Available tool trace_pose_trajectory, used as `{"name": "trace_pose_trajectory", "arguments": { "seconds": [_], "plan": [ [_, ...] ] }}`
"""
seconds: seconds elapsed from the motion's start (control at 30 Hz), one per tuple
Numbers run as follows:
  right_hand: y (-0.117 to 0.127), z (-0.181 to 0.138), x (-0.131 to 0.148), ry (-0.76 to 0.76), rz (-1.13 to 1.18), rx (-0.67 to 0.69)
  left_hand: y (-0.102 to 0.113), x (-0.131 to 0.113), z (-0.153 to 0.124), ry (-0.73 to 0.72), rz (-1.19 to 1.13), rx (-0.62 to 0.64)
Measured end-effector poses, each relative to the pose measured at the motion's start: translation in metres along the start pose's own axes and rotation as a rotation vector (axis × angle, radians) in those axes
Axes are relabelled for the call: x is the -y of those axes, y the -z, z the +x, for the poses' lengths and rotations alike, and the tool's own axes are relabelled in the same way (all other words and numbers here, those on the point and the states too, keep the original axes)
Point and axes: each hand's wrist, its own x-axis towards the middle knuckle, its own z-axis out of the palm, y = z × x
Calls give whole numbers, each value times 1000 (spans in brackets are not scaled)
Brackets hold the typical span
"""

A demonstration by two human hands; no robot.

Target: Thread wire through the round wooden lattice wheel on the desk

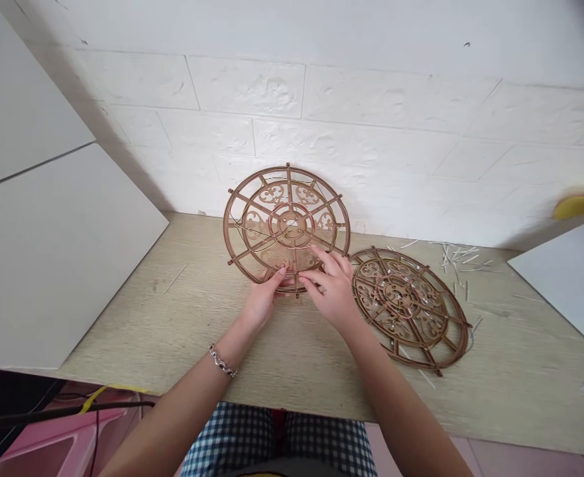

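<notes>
A brown openwork wheel [286, 222] with spokes and scroll patterns stands tilted on the light wooden desk [182, 324], its top leaning toward the white brick wall. My left hand [262, 298] pinches its lower rim from below. My right hand [332, 285] grips the same lower rim from the right, with the index finger lying on a spoke. A second brown wheel [408, 305] of the same pattern lies flat on the desk, just right of my right hand and touching the first wheel's edge.
Several thin pale sticks [458, 262] lie scattered at the back right of the desk. A white cabinet [38, 252] bounds the left side, a white panel [565, 278] the right. A yellow object [577, 207] shows at the right edge. Cables [73, 407] hang below left.
</notes>
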Motion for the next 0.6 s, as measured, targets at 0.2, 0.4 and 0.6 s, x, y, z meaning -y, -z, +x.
{"name": "trace_pose_trajectory", "arguments": {
  "seconds": [0.2,0.4,0.6],
  "plan": [
    [7,0,-1,99,36,186,3,-2,2,-7,-36,5],
    [5,-4,7,189,-116,202,4,0,2,-28,5,28],
    [-2,-8,22,20,-166,88,5,1,4,-26,-50,-14]
  ]
}}
